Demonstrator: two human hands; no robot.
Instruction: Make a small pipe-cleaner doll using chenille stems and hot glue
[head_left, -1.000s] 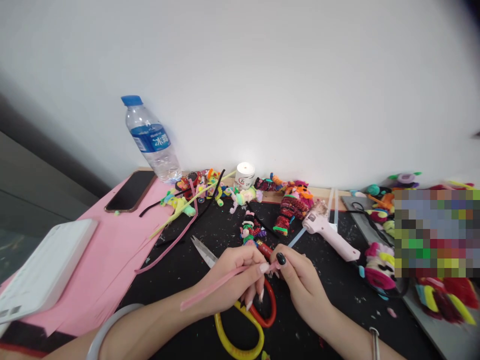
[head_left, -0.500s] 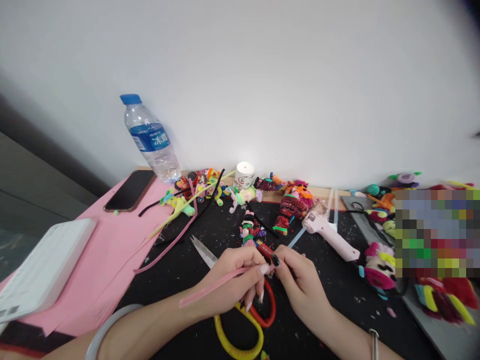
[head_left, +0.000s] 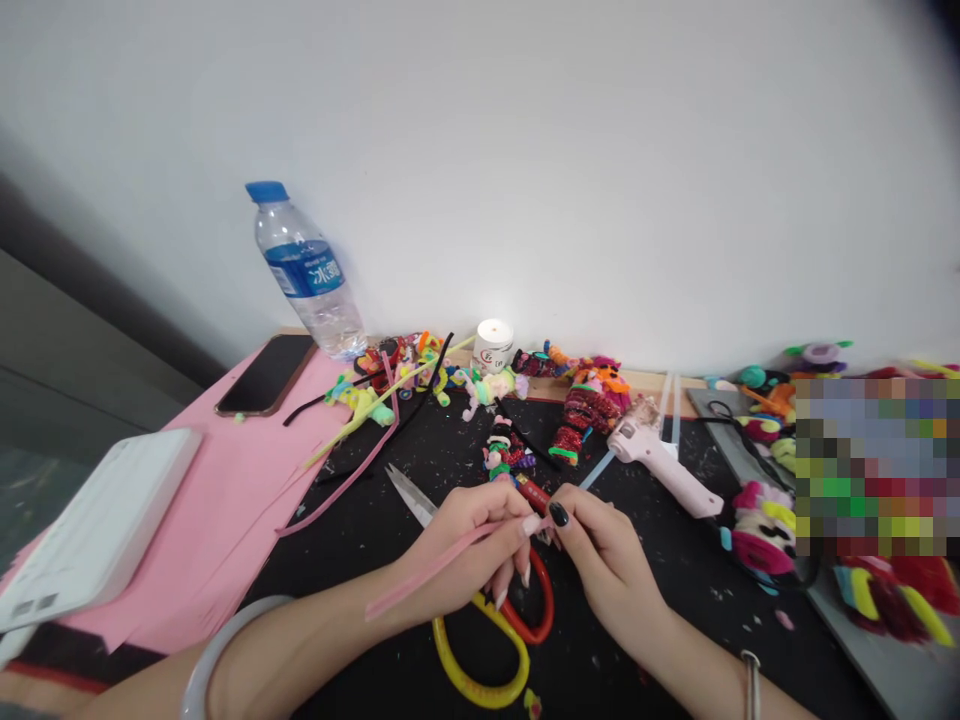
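Both hands meet low in the middle of the view, over a black mat (head_left: 420,470). My left hand (head_left: 465,550) pinches a pink pipe cleaner (head_left: 435,568) whose long tail runs down and left over my wrist. My right hand (head_left: 600,555), with dark nails, pinches the same pipe cleaner at its tip, thumb against forefinger. Under the hands lie scissors (head_left: 480,650) with one red and one yellow handle loop, blades pointing up and left. A small red object lies just behind the fingertips.
A pink glue gun (head_left: 660,460) lies right of the hands. Small pipe-cleaner figures (head_left: 510,450) crowd the back of the mat. A water bottle (head_left: 307,275), a phone (head_left: 266,375), pink paper (head_left: 225,500) and a white box (head_left: 97,530) are at the left. A white roll (head_left: 493,345) stands by the wall.
The hands have stayed together on the pipe cleaner with small finger movements. The view shifted slightly, so everything sits a little to the right.
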